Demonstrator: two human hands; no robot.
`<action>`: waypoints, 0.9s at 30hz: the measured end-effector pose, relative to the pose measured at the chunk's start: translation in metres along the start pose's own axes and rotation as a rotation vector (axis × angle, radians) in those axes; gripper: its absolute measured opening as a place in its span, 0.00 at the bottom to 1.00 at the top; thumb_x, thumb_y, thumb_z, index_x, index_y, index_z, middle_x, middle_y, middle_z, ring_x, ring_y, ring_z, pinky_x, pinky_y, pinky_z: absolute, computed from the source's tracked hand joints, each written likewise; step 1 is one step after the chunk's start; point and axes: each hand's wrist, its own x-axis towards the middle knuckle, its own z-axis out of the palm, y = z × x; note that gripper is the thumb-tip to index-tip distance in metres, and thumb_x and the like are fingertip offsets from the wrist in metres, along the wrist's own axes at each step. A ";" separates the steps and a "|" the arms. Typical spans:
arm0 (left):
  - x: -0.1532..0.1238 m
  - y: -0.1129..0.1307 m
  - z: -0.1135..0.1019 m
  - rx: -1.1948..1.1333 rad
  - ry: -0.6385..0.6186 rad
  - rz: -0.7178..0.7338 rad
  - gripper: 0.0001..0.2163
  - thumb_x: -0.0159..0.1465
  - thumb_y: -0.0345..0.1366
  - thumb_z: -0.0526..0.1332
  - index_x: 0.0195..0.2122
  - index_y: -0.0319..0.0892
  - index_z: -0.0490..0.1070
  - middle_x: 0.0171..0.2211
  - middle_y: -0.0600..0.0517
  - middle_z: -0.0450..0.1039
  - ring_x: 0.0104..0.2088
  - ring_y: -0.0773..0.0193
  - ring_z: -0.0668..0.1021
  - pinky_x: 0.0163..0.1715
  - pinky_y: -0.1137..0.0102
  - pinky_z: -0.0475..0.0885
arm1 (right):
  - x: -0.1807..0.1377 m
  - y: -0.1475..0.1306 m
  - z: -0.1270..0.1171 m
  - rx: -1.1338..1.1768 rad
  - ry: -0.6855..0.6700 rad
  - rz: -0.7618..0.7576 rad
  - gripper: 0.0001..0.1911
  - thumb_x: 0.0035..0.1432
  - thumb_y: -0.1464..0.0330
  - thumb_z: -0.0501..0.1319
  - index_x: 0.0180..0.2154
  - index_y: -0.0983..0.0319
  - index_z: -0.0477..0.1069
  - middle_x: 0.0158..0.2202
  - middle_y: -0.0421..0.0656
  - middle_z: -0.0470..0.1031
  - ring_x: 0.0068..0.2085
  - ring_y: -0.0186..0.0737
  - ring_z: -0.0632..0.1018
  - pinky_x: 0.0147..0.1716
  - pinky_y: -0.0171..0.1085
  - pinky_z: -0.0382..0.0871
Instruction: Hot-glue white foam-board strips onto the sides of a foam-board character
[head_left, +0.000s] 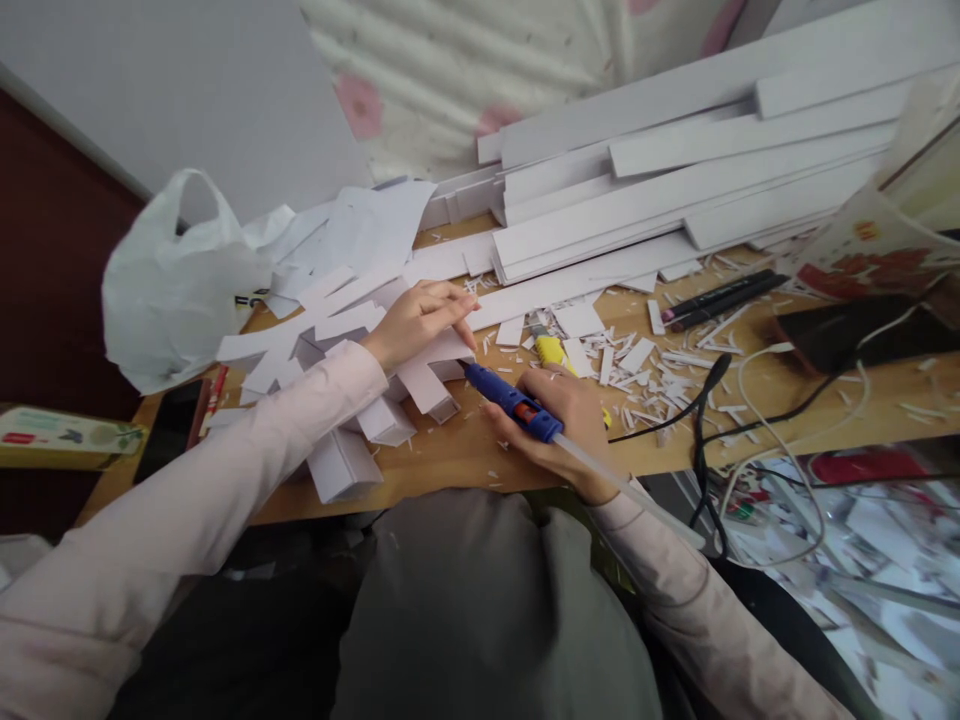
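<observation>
My right hand is wrapped round a blue hot glue gun, and a long translucent glue stick sticks out of its back end. The gun's nozzle points left, at the edge of a white foam board model built of several box-like blocks. Across the top of this model lies my left hand, with its fingers bent and pressed on the board near the nozzle. What the fingertips' undersides touch is partly hidden. A yellow cutter knife lies just beyond my right hand.
Long white board strips are stacked at the back right. Small offcuts litter the table around two dark pens. Black and white cables hang over the front edge. A white plastic bag stands at the left.
</observation>
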 end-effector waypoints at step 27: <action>-0.003 0.005 -0.001 0.033 0.007 -0.070 0.22 0.67 0.49 0.54 0.25 0.42 0.80 0.49 0.46 0.79 0.53 0.56 0.75 0.61 0.63 0.62 | -0.002 -0.002 -0.008 -0.049 -0.054 0.188 0.26 0.61 0.47 0.55 0.22 0.59 0.59 0.20 0.40 0.62 0.24 0.37 0.67 0.27 0.36 0.54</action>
